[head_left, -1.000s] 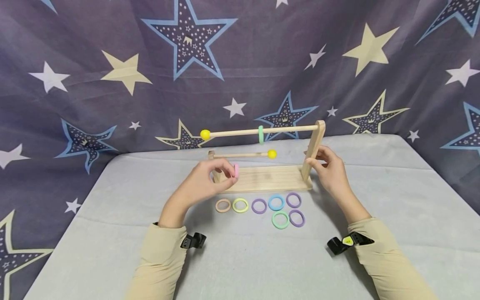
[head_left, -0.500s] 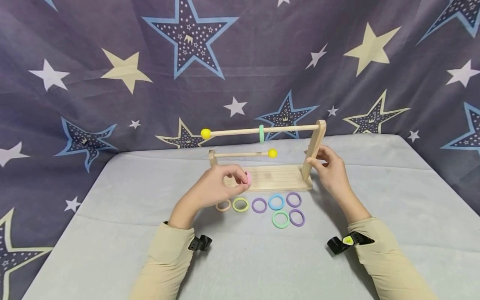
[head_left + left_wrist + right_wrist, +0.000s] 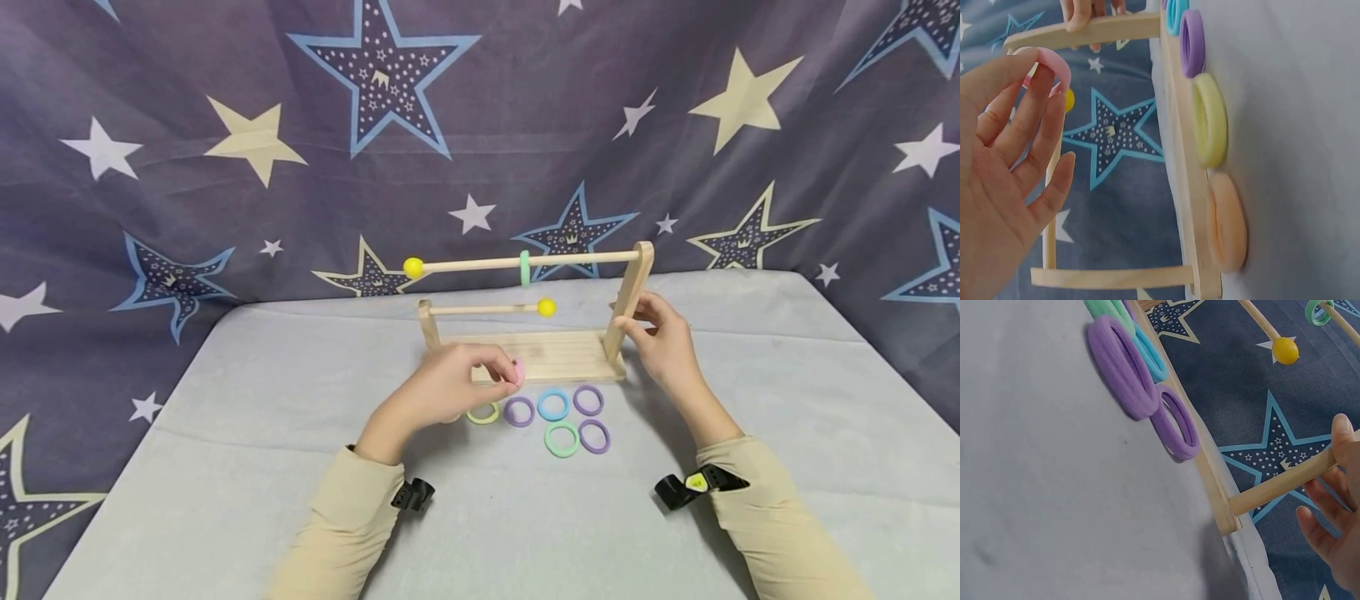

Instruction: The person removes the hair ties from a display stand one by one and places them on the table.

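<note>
My left hand (image 3: pixel 457 385) pinches a pink hair tie (image 3: pixel 1055 65) between thumb and fingertips, in front of the wooden rack's base (image 3: pixel 555 354). My right hand (image 3: pixel 662 337) grips the tall right post (image 3: pixel 630 292) of that rack, thumb on the near side. From this post a long rod (image 3: pixel 465 266) with a yellow ball end runs left, and a green hair tie (image 3: pixel 525 268) hangs on it. A shorter rod (image 3: pixel 483 310), also ending in a yellow ball, reaches right from the low left post (image 3: pixel 429 325) and carries nothing.
In front of the base lie a yellow hair tie (image 3: pixel 483 413), several purple ones (image 3: pixel 519 412), a blue one (image 3: pixel 553 405) and a green one (image 3: pixel 562 439). A peach hair tie (image 3: pixel 1229 222) is mostly behind my left hand in the head view. A star-patterned curtain (image 3: pixel 337 200) hangs behind.
My left hand has moved right and slightly toward me with the pink hair tie, from near the left post to the front of the base. My right hand stays on the post.
</note>
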Available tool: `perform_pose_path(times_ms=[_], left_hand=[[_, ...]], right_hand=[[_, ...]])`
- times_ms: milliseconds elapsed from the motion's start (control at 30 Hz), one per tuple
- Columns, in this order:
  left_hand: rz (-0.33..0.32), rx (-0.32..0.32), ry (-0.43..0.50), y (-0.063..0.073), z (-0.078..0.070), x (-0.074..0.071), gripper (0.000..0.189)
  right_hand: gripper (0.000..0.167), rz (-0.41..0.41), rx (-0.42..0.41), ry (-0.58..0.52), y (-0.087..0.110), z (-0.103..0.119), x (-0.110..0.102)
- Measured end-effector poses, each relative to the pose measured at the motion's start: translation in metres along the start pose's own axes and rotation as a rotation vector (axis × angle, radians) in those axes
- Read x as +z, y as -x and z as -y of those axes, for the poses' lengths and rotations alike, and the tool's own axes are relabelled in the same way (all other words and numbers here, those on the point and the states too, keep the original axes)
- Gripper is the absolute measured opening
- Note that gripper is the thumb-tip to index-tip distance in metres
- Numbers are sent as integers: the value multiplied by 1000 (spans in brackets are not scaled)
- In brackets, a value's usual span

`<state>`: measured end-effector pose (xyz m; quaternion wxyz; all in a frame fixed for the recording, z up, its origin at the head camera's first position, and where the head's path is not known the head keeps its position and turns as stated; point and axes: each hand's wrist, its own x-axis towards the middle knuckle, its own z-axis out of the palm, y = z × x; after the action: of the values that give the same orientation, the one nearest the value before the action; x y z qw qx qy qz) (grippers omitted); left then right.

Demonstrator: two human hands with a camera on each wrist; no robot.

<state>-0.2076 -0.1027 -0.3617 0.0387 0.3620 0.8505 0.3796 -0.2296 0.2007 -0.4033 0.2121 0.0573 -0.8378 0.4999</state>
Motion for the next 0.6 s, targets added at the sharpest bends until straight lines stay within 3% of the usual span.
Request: perform_pose_path(times_ms=[267, 600], left_hand=[[91, -42, -76, -1, -8, 12, 6], [247, -80, -83, -1, -5, 22, 10]], right_hand=[[37, -3, -17, -13, 1, 0, 0], [40, -2, -32, -5, 1, 1, 0]])
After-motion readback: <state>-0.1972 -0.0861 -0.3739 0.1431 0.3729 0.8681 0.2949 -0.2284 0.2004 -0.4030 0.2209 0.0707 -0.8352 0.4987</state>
